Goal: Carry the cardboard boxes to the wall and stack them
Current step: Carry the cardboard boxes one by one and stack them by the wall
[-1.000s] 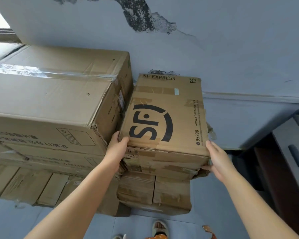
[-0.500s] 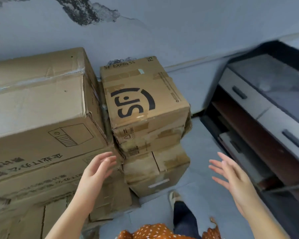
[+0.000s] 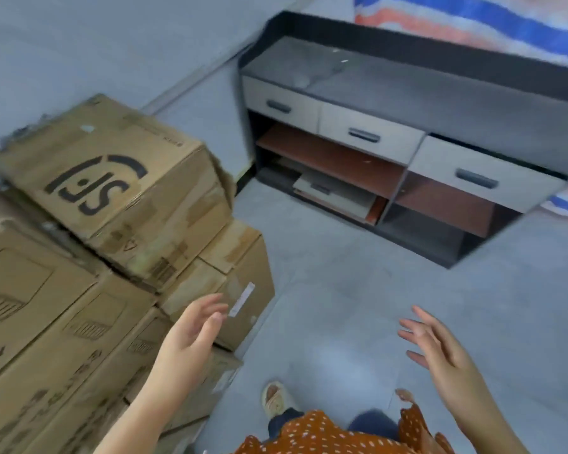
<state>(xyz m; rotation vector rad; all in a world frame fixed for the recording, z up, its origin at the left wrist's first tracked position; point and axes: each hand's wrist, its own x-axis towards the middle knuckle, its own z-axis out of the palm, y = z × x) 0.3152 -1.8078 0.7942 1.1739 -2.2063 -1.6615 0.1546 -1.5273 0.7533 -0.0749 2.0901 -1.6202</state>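
In front of the stacked cartons, my left hand (image 3: 194,332) hangs with fingers spread and loosely bent, holding nothing; my right hand (image 3: 440,347) is likewise splayed and empty over the bare floor (image 3: 358,290). Just beyond the left fingertips sits the lower box (image 3: 240,273) with a white label, and on top of it the SF-marked box (image 3: 112,181), tight to the wall (image 3: 79,54). That top carton looks to me as if it sits skewed on the one beneath, its right-hand side panel bulging and torn; I judge it could slide or tip off if bumped, or if the crushed cardboard under it gives way. To its left, the large cartons (image 3: 46,322) form a taller block, and any lean of the SF-marked box would fall away from them, toward open floor. Farther right stands the drawer unit (image 3: 407,142), one drawer slightly out; it narrows the path, so carrying the next load past it risks a clipped corner. My slippered foot (image 3: 274,399) is near the stack's base, where a falling box would land.
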